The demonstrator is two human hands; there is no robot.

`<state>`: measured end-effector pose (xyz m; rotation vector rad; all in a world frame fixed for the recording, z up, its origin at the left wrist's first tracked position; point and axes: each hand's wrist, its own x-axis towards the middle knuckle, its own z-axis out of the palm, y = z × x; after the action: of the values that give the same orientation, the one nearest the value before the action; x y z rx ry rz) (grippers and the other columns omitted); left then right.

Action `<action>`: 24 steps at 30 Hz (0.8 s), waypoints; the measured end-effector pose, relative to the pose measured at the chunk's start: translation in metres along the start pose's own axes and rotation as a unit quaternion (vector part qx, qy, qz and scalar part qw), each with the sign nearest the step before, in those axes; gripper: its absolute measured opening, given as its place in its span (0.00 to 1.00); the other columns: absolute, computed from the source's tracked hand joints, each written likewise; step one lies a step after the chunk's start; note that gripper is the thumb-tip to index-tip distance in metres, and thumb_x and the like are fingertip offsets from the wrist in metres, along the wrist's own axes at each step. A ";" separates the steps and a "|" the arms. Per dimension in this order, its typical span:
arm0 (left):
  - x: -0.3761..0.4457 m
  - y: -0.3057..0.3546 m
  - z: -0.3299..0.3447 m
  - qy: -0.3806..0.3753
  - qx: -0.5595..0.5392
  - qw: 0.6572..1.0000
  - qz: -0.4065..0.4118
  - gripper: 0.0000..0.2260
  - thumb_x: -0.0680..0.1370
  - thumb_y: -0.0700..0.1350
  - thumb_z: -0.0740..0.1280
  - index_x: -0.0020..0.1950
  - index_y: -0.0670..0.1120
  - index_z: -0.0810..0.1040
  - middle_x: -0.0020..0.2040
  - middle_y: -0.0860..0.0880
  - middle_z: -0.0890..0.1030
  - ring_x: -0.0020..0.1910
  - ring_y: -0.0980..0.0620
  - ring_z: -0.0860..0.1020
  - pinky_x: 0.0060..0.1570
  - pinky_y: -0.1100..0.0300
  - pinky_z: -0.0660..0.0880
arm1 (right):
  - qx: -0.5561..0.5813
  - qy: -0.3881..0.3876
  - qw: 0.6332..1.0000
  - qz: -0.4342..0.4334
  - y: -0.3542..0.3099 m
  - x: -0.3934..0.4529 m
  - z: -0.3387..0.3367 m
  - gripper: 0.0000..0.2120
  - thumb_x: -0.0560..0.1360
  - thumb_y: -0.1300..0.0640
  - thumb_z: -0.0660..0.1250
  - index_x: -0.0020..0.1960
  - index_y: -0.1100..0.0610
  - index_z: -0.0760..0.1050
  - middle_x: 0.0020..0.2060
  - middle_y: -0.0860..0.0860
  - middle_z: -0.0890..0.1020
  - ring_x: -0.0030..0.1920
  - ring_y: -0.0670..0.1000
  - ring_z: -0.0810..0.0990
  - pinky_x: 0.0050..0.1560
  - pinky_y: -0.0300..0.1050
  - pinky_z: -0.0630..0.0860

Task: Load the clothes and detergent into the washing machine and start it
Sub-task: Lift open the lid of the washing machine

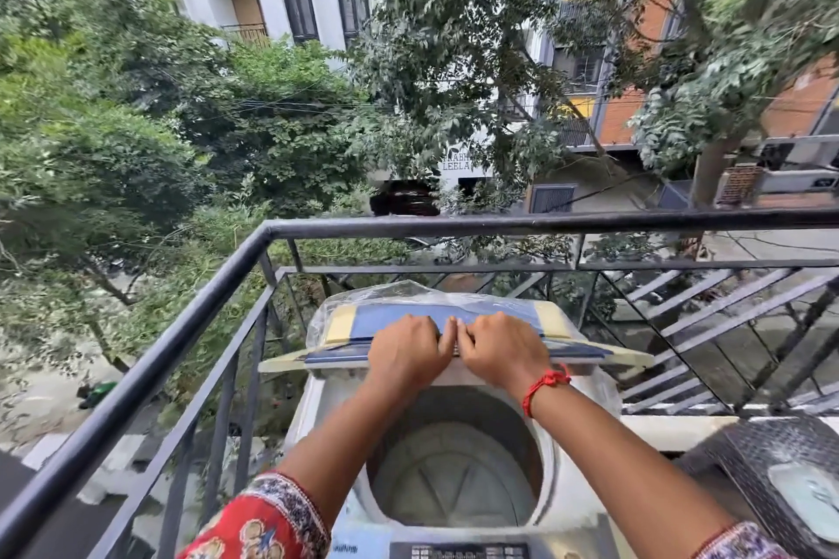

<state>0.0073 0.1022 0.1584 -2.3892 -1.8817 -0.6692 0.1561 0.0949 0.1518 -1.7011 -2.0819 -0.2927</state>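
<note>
A white top-loading washing machine [313, 404] stands in the corner of a balcony. Its folding blue and cream lid [399, 322] is raised and bent at the back, partly under clear plastic wrap. The round drum [454, 477] lies open below and looks empty, with the pulsator visible at the bottom. My left hand [404, 352] and my right hand [499, 349] sit side by side, fingers curled over the lid's front edge. A red thread is tied on my right wrist. The control panel [458, 551] shows at the bottom edge. No clothes or detergent are in view.
A black metal railing [190, 313] runs close along the left and behind the machine. A dark woven surface [762, 458] with a pale oval dish [808, 499] stands to the right. Trees, buildings and a street lie beyond and below.
</note>
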 end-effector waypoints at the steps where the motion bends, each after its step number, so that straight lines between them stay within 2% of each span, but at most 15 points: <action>1: 0.005 0.000 -0.001 -0.003 -0.005 1.000 0.003 0.31 0.78 0.62 0.50 0.26 0.41 0.67 0.29 0.40 0.78 0.34 0.37 0.79 0.30 0.56 0.64 | 0.000 0.004 1.000 -0.003 0.001 0.005 -0.001 0.26 0.76 0.45 0.51 0.37 0.59 0.81 0.35 0.58 0.84 0.38 0.63 0.82 0.34 0.49 0.74; 4: 0.022 -0.003 -0.006 -0.002 -0.023 1.000 0.008 0.30 0.78 0.61 0.51 0.26 0.40 0.67 0.29 0.40 0.77 0.34 0.37 0.78 0.30 0.56 0.64 | -0.004 0.010 1.000 -0.016 0.002 0.021 -0.007 0.23 0.76 0.46 0.52 0.39 0.58 0.81 0.37 0.58 0.84 0.40 0.63 0.82 0.35 0.49 0.74; 9: 0.053 -0.005 -0.012 -0.011 -0.049 0.999 0.015 0.28 0.78 0.62 0.50 0.25 0.44 0.65 0.27 0.44 0.74 0.30 0.40 0.74 0.28 0.57 0.63 | 0.008 0.002 1.000 -0.010 0.006 0.052 -0.016 0.25 0.77 0.46 0.51 0.36 0.58 0.79 0.34 0.58 0.83 0.37 0.62 0.82 0.33 0.48 0.72; 12: 0.075 -0.006 -0.017 0.003 -0.041 0.998 0.037 0.27 0.78 0.61 0.50 0.28 0.45 0.70 0.29 0.44 0.78 0.31 0.40 0.77 0.28 0.58 0.65 | 0.012 0.003 1.000 -0.002 0.010 0.071 -0.018 0.25 0.77 0.45 0.51 0.34 0.57 0.79 0.33 0.57 0.83 0.35 0.60 0.82 0.32 0.46 0.69; 15: 0.094 -0.006 -0.024 0.042 -0.035 0.997 0.047 0.26 0.78 0.60 0.52 0.31 0.45 0.75 0.23 0.50 0.71 0.26 0.43 0.75 0.23 0.63 0.58 | 0.018 0.006 1.000 0.010 0.011 0.094 -0.023 0.25 0.77 0.46 0.52 0.31 0.56 0.76 0.31 0.56 0.82 0.34 0.59 0.81 0.32 0.46 0.71; 16: 0.100 -0.006 -0.025 0.052 -0.036 0.997 0.050 0.25 0.78 0.59 0.51 0.33 0.45 0.77 0.24 0.49 0.73 0.27 0.43 0.76 0.24 0.63 0.58 | 0.020 0.006 1.000 0.016 0.012 0.101 -0.024 0.24 0.77 0.46 0.52 0.31 0.56 0.76 0.32 0.56 0.82 0.34 0.59 0.81 0.33 0.46 0.72; 18: 0.111 -0.006 -0.026 0.073 -0.042 0.994 0.067 0.24 0.78 0.58 0.51 0.38 0.47 0.80 0.31 0.47 0.80 0.32 0.43 0.80 0.25 0.61 0.64 | 0.014 0.008 1.000 0.023 0.015 0.115 -0.025 0.22 0.77 0.46 0.54 0.34 0.57 0.78 0.35 0.56 0.83 0.38 0.60 0.81 0.36 0.49 0.75; 20: 0.121 -0.011 -0.026 0.096 -0.050 0.990 0.088 0.22 0.79 0.56 0.51 0.41 0.47 0.79 0.40 0.46 0.83 0.40 0.43 0.80 0.32 0.55 0.72 | 0.008 0.010 1.000 0.025 0.017 0.127 -0.023 0.22 0.77 0.46 0.55 0.37 0.57 0.79 0.37 0.56 0.84 0.40 0.61 0.81 0.38 0.50 0.76; 22: 0.130 -0.015 -0.027 0.109 -0.029 0.989 0.097 0.19 0.79 0.55 0.51 0.44 0.47 0.78 0.44 0.45 0.82 0.46 0.43 0.78 0.39 0.52 0.73 | 0.010 0.015 0.999 0.033 0.019 0.137 -0.022 0.21 0.77 0.45 0.55 0.38 0.56 0.81 0.37 0.56 0.84 0.40 0.60 0.81 0.38 0.50 0.76; 24: 0.137 -0.022 -0.027 0.116 -0.012 0.989 0.091 0.18 0.79 0.55 0.52 0.46 0.47 0.77 0.46 0.46 0.81 0.49 0.44 0.78 0.41 0.52 0.72 | 0.007 0.027 0.999 0.043 0.022 0.146 -0.019 0.21 0.77 0.45 0.56 0.40 0.55 0.82 0.36 0.55 0.84 0.40 0.59 0.82 0.37 0.49 0.76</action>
<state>0.0026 0.2270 0.2247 -2.3394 -1.5543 -0.9116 0.1586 0.2195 0.2329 -1.7511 -1.9617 -0.2937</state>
